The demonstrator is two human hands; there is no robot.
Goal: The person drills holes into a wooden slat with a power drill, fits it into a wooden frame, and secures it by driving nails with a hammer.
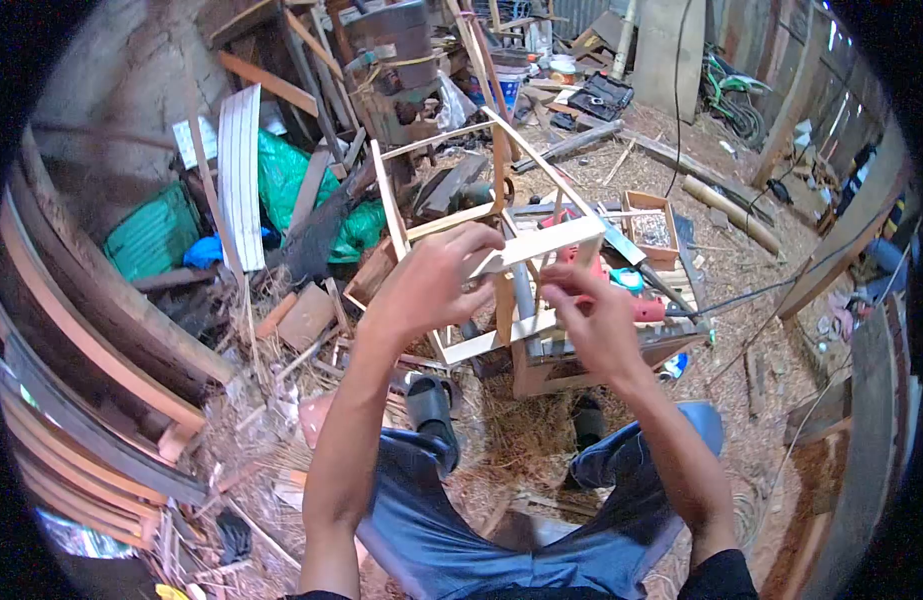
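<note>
A light wooden frame (546, 243) with several slender rails and legs stands tilted before me, above a low wooden bench. My left hand (436, 280) grips its near top rail at the left end, thumb below and fingers above. Just under the rail's right end is my right hand (599, 318), its fingers curled together beside the frame's corner. Whatever lies between those fingertips is too small or hidden to make out. On the bench behind the right hand lie a red power tool (646, 308) and a hand saw (621, 243).
The low bench (551, 375) also bears a small wooden box (649, 228) of nails or screws. A black cable (771, 290) runs off to the right. Curved boards (91, 330) lean at the left. Wood scraps and shavings cover the floor, with an open black tool case (601, 92) farther back.
</note>
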